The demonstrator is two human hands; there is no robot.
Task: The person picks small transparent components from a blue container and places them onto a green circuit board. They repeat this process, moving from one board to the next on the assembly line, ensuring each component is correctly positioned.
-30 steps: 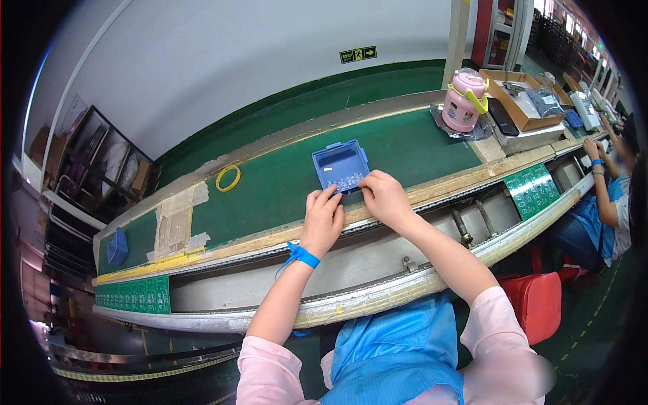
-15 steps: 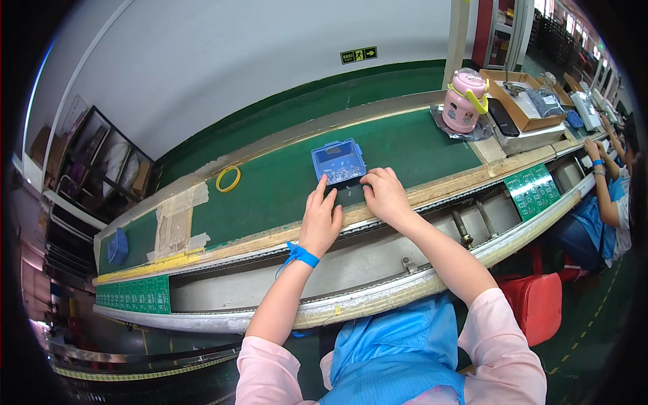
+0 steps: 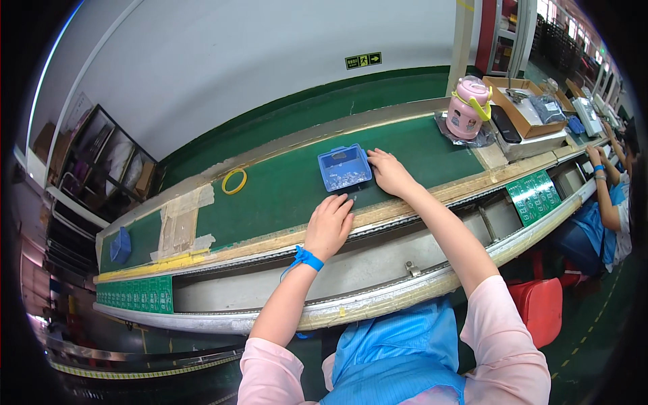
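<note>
A small blue plastic bin [image 3: 328,181] with many tiny clear pieces at its bottom sits on the green bench top [image 3: 283,192]. My right hand [image 3: 391,175] is at the bin's right side, its fingers stretched out and the fingertips at the wall; whether they press on it is unclear. Closer to the wooden edge strip, my left hand [image 3: 328,226] rests with fingers apart and nothing held, just in front of the bin. A blue band [image 3: 308,258] circles my left wrist.
Green circuit boards lie on the rail track, one at the left [image 3: 135,294], another at the right [image 3: 533,197]. A yellow tape roll [image 3: 225,187], a second blue bin [image 3: 121,246], a pink jug [image 3: 467,111] and a cardboard box [image 3: 526,120] stand on the bench. A co-worker [image 3: 611,209] works at right.
My left hand has drawn back from the bin's front toward the wooden strip. My right hand has moved from the near right corner up along the bin's right side.
</note>
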